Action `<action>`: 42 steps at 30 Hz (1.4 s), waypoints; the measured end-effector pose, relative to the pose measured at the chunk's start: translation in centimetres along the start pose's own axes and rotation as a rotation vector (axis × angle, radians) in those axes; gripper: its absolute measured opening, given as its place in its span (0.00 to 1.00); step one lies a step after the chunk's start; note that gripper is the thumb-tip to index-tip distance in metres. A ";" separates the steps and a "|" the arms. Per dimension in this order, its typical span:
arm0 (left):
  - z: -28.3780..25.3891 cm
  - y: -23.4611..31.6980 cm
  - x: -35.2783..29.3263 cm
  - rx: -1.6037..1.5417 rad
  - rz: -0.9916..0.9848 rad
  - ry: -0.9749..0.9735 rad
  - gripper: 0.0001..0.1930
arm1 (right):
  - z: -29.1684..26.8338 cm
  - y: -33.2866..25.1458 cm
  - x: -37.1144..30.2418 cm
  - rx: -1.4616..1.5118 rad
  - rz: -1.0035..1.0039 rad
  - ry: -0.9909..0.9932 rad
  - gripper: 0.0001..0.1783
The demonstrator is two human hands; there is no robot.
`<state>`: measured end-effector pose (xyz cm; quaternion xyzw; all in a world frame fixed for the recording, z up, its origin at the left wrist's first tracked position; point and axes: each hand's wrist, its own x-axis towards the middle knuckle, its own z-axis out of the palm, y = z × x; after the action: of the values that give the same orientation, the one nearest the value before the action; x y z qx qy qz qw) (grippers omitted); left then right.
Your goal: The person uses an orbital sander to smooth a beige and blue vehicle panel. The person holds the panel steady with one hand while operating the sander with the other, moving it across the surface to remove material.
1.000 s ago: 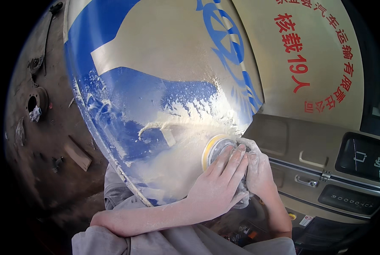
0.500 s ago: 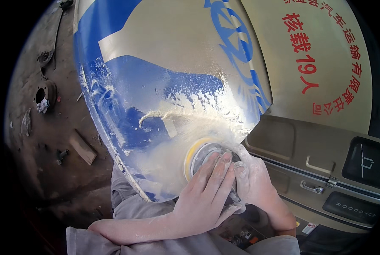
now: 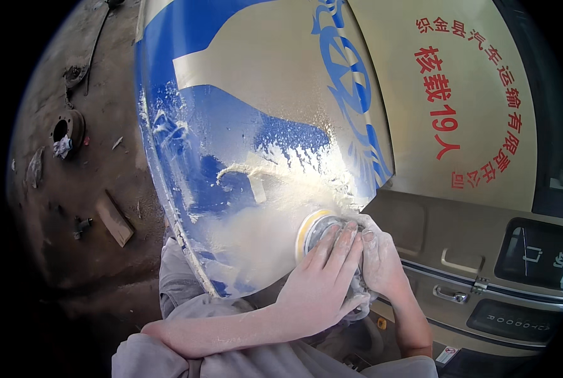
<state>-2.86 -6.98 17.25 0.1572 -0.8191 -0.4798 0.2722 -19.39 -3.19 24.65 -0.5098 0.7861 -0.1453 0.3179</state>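
Sander: a round power tool with a yellow-and-white rim around a grey disc; its body is dusty and mostly hidden by the hands.
Sander's place: tilted, its disc against the panel's lower right part, near the edge.
Left hand: gripping the sander, fingers laid across its body, thumb underneath.
Right hand: curled around the sander's far side, also gripping; its fingertips are partly hidden.
Panel: curved, silver and blue, dulled by powder below.
Filler: pale cream, smooth near the disc, ragged and speckled above.
Skin: whitened with dust on both hands.
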 end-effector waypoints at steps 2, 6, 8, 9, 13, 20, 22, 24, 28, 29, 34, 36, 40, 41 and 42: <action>-1.0 0.7 -1.9 0.001 -0.031 0.012 0.48 | 1.1 -0.8 -0.5 -0.077 -0.102 -0.018 0.29; -1.1 -0.6 1.0 0.023 -0.037 0.045 0.49 | -0.7 -0.7 1.8 0.008 0.225 -0.141 0.28; 0.2 0.0 0.8 0.000 -0.018 0.018 0.49 | 0.1 0.7 0.4 0.021 0.063 -0.002 0.27; 0.7 0.3 0.6 -0.011 -0.016 0.008 0.49 | 0.1 1.1 0.0 0.028 -0.020 0.059 0.27; -1.4 0.0 -0.5 0.013 -0.057 0.031 0.49 | 0.0 -1.7 0.6 -0.136 0.118 -0.125 0.26; -1.6 0.5 -1.9 -0.060 -0.050 -0.015 0.48 | 0.6 -0.9 -0.7 -0.148 -0.037 -0.064 0.26; -2.2 0.1 -1.5 -0.007 -0.063 0.031 0.47 | 0.2 -2.8 0.6 -0.183 0.098 -0.146 0.25; -1.9 0.0 -0.4 0.000 -0.048 0.023 0.48 | 0.1 -2.1 0.8 -0.055 0.141 -0.113 0.25; -1.5 0.1 -2.1 -0.053 -0.036 0.003 0.48 | 1.4 -0.3 -0.9 -0.076 -0.062 -0.035 0.25; -1.9 0.3 -2.6 -0.051 -0.044 -0.001 0.48 | 1.5 -1.2 -0.8 -0.097 -0.058 -0.060 0.25; -0.9 -0.5 0.0 -0.040 -0.026 0.038 0.47 | 0.2 -1.5 0.5 -0.025 0.093 -0.038 0.26; -0.6 -0.1 -0.2 -0.079 -0.026 0.009 0.46 | 0.3 0.1 -0.4 -0.051 0.061 0.049 0.26; -2.4 -0.2 -1.7 -0.003 -0.045 0.037 0.47 | 1.3 -2.8 0.5 -0.095 -0.009 -0.069 0.27; -2.8 -0.3 -1.7 0.016 -0.064 0.055 0.47 | 1.1 -2.4 0.8 -0.061 0.041 -0.064 0.26; -2.4 -0.6 -0.7 0.028 -0.043 0.064 0.47 | 0.9 -1.6 0.9 -0.027 0.092 -0.058 0.26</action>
<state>-0.85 -8.56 17.43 0.1938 -0.8130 -0.4690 0.2855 -17.95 -4.65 24.50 -0.4813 0.8011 -0.1053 0.3400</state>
